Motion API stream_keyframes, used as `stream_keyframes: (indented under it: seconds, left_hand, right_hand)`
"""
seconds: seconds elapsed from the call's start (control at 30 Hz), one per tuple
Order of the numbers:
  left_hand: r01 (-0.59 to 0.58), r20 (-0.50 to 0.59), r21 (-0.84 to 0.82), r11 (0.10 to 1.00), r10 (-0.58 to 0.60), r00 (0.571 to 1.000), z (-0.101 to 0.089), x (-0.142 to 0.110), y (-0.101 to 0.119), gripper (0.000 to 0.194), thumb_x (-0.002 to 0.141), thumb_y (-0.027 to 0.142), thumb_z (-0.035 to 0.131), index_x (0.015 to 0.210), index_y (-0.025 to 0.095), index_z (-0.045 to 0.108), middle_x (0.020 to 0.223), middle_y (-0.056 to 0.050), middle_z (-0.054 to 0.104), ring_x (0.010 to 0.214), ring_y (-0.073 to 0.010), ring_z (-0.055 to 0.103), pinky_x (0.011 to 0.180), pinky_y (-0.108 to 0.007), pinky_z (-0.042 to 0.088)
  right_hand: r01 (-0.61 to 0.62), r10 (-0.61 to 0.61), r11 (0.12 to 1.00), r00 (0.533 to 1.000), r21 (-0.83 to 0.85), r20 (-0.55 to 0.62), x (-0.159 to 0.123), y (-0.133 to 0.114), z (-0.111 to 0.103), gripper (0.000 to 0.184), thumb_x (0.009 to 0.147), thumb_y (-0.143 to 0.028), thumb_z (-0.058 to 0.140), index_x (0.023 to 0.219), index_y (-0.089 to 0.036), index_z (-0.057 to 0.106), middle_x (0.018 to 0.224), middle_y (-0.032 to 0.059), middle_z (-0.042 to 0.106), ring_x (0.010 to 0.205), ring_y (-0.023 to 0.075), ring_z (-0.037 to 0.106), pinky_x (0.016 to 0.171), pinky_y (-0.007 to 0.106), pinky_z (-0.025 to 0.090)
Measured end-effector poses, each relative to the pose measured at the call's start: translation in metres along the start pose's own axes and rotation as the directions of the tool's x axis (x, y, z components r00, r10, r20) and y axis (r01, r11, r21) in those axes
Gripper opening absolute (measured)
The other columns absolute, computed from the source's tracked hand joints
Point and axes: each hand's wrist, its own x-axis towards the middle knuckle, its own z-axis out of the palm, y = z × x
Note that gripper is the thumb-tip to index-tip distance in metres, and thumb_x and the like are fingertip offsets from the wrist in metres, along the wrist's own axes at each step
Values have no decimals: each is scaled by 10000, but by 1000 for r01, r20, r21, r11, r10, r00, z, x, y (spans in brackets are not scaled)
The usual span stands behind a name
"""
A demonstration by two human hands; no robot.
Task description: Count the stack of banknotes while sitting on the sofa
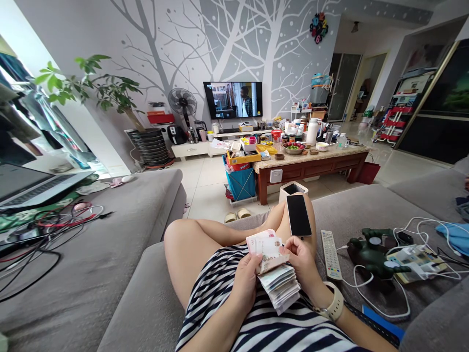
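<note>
Both hands hold a thick stack of banknotes (279, 283) over my lap. My left hand (246, 282) grips the stack from the left, thumb laid across the top note. My right hand (302, 259), with a watch on its wrist, pinches the notes from the right, fingers curled on the upper edge. A pink note (261, 242) stands up at the front of the stack. A black phone (298, 215) rests face up on my knee, just beyond my right hand.
A white remote (330, 254) lies on the grey sofa (110, 274) to my right, beside a dark green toy (373, 254) and white cables (381, 298). A laptop (32, 186) and cords sit at left. A cluttered coffee table (311, 164) and TV (233, 99) stand ahead.
</note>
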Motion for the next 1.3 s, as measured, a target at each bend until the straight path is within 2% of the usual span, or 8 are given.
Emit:
stream_keyframes:
  seconds: [0.2, 0.4, 0.63, 0.83, 1.07, 1.3]
  left_hand:
    - [1, 0, 24, 1000, -1, 1000, 0, -1, 1, 262, 631, 234, 720, 863, 119, 686, 824, -93, 747, 737, -258, 692, 709, -354, 515]
    - [-11, 3, 31, 999, 10, 1000, 2, -2, 3, 174, 670, 257, 684, 784, 126, 688, 768, -71, 745, 598, -205, 660, 619, -311, 497]
    - [-41, -30, 22, 999, 42, 999, 2, 1, 3, 194, 669, 274, 649, 787, 130, 703, 725, -63, 738, 782, -271, 678, 745, -366, 505]
    - [-73, -87, 53, 996, 77, 993, -3, 4, 0, 145, 674, 289, 636, 650, 149, 668, 602, -16, 689, 697, -226, 653, 695, -315, 495]
    - [-47, -55, 62, 997, 51, 997, -11, 15, -2, 222, 656, 314, 644, 741, 120, 707, 766, -76, 735, 776, -260, 657, 753, -340, 495]
    - [-72, -55, 88, 993, 77, 996, -8, 13, -2, 199, 674, 284, 627, 753, 126, 719, 802, -79, 741, 812, -261, 656, 772, -328, 491]
  right_hand:
    - [-19, 19, 998, 1000, -61, -3, 4, 5, -1, 342, 711, -423, 691, 620, -175, 474, 536, -59, 410, 502, 92, 359, 471, 215, 274]
    - [-9, 7, 993, 1000, -122, -20, 6, 7, -2, 389, 704, -476, 678, 587, -178, 458, 515, -60, 390, 492, 93, 341, 462, 219, 268]
    - [0, -1, 994, 1000, -105, -10, 5, 7, -2, 372, 695, -481, 690, 620, -171, 498, 535, -41, 452, 505, 107, 385, 470, 228, 300]
    - [26, -27, 992, 1000, -124, 1, -1, 0, -1, 322, 734, -432, 672, 652, -169, 505, 567, -40, 457, 530, 110, 398, 492, 228, 308]
    - [87, -82, 988, 996, -128, 47, -4, -6, -2, 301, 755, -421, 658, 654, -175, 518, 585, -35, 469, 539, 113, 406, 495, 230, 327]
    - [81, -73, 994, 992, -74, 101, -6, -12, 2, 262, 779, -418, 633, 720, -170, 574, 624, -9, 541, 560, 127, 459, 510, 234, 366]
